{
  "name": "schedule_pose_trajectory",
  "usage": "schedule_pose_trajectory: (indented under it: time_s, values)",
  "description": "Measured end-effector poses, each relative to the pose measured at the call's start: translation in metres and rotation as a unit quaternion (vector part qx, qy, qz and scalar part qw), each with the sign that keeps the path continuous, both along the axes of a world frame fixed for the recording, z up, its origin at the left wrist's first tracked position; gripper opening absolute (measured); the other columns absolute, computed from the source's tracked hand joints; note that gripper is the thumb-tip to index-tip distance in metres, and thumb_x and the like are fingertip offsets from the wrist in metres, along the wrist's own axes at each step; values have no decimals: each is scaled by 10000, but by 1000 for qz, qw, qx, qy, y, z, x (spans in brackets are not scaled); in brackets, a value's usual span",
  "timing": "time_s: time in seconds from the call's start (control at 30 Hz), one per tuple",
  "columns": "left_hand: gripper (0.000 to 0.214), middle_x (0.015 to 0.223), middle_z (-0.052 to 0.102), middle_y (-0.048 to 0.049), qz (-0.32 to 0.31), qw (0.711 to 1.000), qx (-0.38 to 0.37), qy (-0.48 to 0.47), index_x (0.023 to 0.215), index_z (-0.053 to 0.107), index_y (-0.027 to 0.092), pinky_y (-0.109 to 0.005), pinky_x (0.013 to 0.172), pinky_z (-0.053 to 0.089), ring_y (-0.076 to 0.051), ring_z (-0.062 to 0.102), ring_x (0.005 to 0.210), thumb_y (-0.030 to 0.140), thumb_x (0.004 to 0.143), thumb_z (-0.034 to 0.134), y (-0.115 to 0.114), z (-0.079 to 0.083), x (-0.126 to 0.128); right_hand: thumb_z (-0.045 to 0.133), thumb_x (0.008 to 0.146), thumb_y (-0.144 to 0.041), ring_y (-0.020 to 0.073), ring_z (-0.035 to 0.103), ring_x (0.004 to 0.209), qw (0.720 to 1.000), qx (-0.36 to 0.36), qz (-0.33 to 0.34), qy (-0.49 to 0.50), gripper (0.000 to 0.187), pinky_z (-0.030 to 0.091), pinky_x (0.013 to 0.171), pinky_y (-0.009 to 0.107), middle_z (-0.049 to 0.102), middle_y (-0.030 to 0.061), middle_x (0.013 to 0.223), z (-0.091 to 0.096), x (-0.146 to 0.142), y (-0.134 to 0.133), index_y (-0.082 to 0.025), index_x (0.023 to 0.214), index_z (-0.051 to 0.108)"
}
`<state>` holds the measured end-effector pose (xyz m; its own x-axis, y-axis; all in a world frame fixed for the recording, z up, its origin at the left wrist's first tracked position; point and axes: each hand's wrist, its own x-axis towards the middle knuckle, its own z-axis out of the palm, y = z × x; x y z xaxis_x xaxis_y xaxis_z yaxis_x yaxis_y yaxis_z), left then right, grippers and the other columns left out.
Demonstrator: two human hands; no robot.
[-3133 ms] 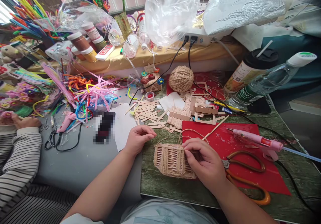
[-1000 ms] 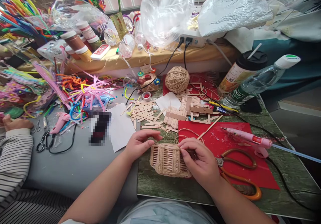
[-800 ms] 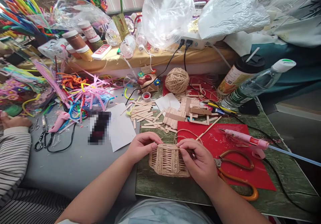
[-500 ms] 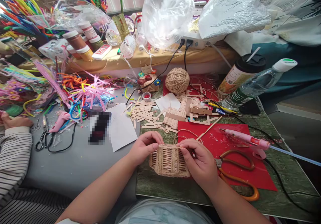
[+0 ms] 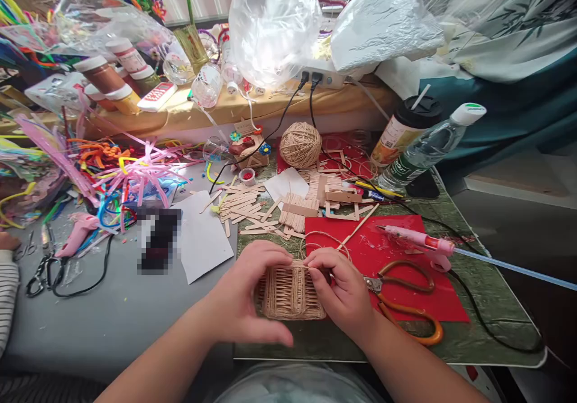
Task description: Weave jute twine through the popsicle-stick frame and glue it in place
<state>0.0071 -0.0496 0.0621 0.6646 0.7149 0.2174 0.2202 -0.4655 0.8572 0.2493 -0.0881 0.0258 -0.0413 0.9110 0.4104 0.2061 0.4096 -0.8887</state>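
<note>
A small basket-like piece point(image 5: 295, 295) woven from tan twine sits low in front of me, at the front of the green tabletop. My left hand point(image 5: 246, 295) is spread around its left side. The fingers reach the top edge, while the thumb stretches out below, apart from the weave. At the upper right rim, my right hand point(image 5: 342, 289) pinches the woven piece between thumb and forefinger. A loose loop of twine point(image 5: 322, 233) curls up behind the fingers. Orange-handled scissors point(image 5: 406, 307) lie just right of my right hand.
Beyond my hands lie craft sticks point(image 5: 243, 204) and a twine ball point(image 5: 300, 144). A pink glue gun point(image 5: 415, 237) rests on red sheet point(image 5: 451, 307). A water bottle point(image 5: 419, 150) and drink cup point(image 5: 403, 127) stand at right. Another person's striped sleeve point(image 5: 6, 307) shows at left.
My left hand has let go of its pinch on the rim and spread around the left side, thumb lowered. My right hand keeps its pinch. The view has shifted to the right.
</note>
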Motion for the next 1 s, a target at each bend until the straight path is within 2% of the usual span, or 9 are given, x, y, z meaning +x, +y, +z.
schedule_pose_trajectory:
  time_s: [0.03,0.1,0.23,0.4,0.57,0.7,0.87,1.0]
  values:
    - [1065,1440,606,-174,-14,998,36,56,1548,492,304,-570,1171,446,-413,558,1331,646,658,966,-2,8,1,594,1051,-193,223,730,928,1000,5,-1,1,106,615,830,368,748,72,984,0,0,0,-254,1062,680]
    - [1172,1487,596,-188,-18,989,72,130,1626,399,305,-605,1176,449,-431,552,1359,632,657,972,-7,18,6,597,1049,-200,228,732,927,1000,15,-3,4,101,620,827,376,747,71,980,1,0,-1,-257,1071,677]
    - [982,1362,682,-153,7,983,107,146,1589,401,326,-549,1059,542,-373,656,1227,480,779,935,-8,19,17,609,1040,-192,227,726,927,1000,26,-5,2,99,624,818,377,742,70,981,1,0,-2,-257,1074,676]
    - [970,1319,724,-151,1,977,164,133,1595,402,308,-521,1018,562,-356,704,1161,514,798,915,-3,18,18,618,1029,-168,231,722,944,999,34,7,-8,130,629,822,388,738,76,992,-1,0,-3,-262,1096,677]
    - [894,1362,747,-143,-28,969,217,112,1596,439,272,-474,1083,539,-323,709,1229,490,854,885,0,14,8,660,984,-112,216,731,925,997,69,0,-23,201,642,809,358,740,67,986,4,4,-6,-266,1110,689]
    - [790,1330,781,-104,-45,957,274,81,1615,454,292,-455,1186,496,-285,721,1245,363,926,836,1,5,3,699,950,-109,207,746,882,991,122,-2,-55,266,655,785,343,748,67,1018,5,10,-9,-278,1156,708]
    - [853,1348,744,-154,-29,959,257,116,1625,430,216,-448,1148,546,-306,697,1270,423,911,848,0,3,3,696,950,-107,192,752,850,986,140,4,-86,268,656,795,330,767,69,1024,2,11,-10,-261,1170,700]
    - [726,1300,725,-151,-25,959,249,135,1527,515,213,-439,1083,582,-299,694,1224,446,919,836,0,7,5,671,980,-129,193,752,849,985,141,7,-98,212,651,778,330,771,69,1006,3,9,-8,-257,1148,695]
